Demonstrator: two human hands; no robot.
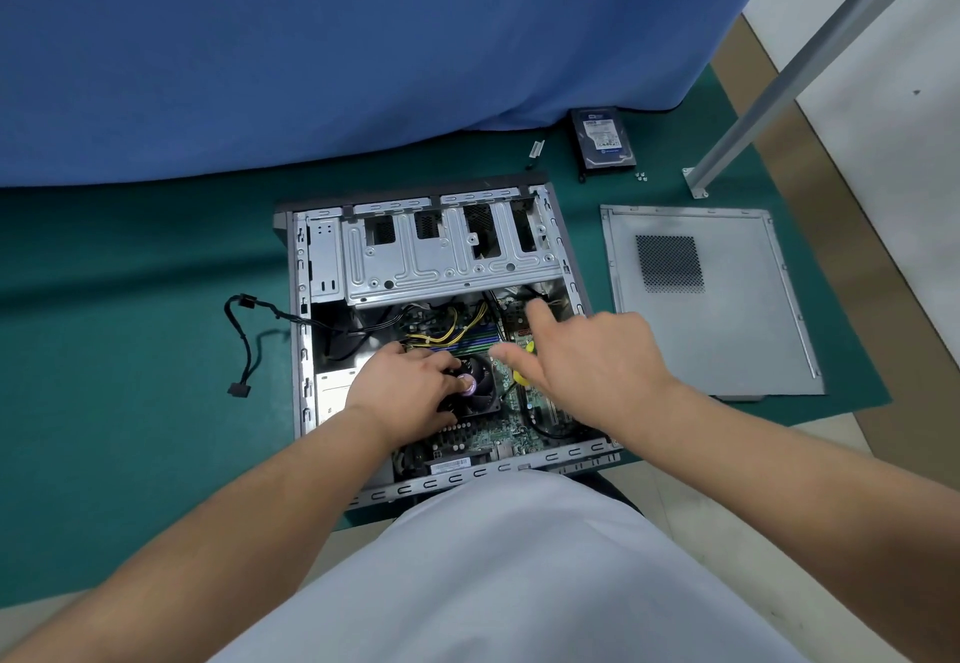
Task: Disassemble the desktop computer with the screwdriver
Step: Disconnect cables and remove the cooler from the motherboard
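The open desktop case lies on its side on a green mat, its motherboard exposed. My left hand rests on the black CPU cooler fan, fingers curled over its left edge. My right hand hovers over the right side of the board, index finger stretched toward the back. Under its palm shows the yellow handle of the screwdriver; how the hand holds it is hidden. Yellow and black cables run above the fan.
The removed grey side panel lies right of the case. A hard drive, small screws and a small bracket sit behind it. A loose black cable trails left. A blue cloth hangs behind; a metal post stands at right.
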